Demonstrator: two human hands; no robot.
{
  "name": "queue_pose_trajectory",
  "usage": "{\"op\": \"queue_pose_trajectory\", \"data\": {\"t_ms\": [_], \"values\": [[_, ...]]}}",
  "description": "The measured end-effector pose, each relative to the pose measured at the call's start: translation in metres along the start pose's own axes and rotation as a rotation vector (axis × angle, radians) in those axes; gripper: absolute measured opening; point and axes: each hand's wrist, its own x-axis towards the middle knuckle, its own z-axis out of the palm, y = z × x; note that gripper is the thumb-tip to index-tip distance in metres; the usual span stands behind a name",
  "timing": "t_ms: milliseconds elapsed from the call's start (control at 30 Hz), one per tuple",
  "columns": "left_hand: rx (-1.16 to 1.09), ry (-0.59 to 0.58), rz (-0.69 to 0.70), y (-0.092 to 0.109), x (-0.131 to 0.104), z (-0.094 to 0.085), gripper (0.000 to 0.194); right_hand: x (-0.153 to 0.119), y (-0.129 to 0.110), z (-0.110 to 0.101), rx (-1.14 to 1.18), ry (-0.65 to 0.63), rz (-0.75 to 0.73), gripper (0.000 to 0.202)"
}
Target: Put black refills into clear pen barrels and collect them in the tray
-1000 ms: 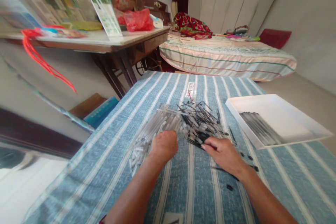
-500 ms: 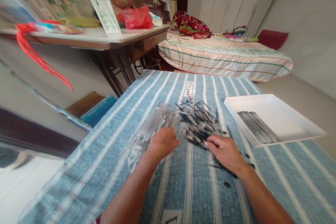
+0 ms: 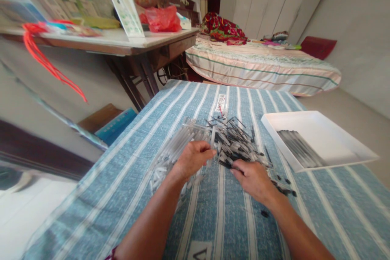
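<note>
Contents of right hand unclear

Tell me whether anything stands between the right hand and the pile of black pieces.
Nothing visible does: the right hand is right at the near edge of the pile of black pieces.

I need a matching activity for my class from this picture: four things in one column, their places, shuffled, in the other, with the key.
Things
1. Clear tubes
2. Heap of black and clear pieces
3. White tray
4. Red floral cloth

Places
A. On the right, with slim rods lying in it
B. On the bed
C. Beside and beyond the left hand
D. Just beyond the right hand

Pairs: 1-C, 2-D, 3-A, 4-B
</note>
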Motion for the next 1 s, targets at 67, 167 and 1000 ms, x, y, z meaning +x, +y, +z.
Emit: {"op": "queue_pose_trajectory", "data": {"t_ms": [67, 167, 1000], "values": [[-0.067, -0.008, -0.018, 0.000, 0.000, 0.000, 0.025, 0.002, -0.008, -0.001, -0.146, -0.057, 0.003, 0.021], [-0.145, -0.002, -0.025, -0.001, 0.001, 0.000, 0.023, 0.005, -0.019, -0.001, -0.305, -0.137, 0.016, 0.021], [-0.162, -0.127, -0.027, 0.005, -0.003, 0.003, 0.013, 0.005, -0.018, -0.011, -0.375, -0.136, -0.071, 0.022]]}}
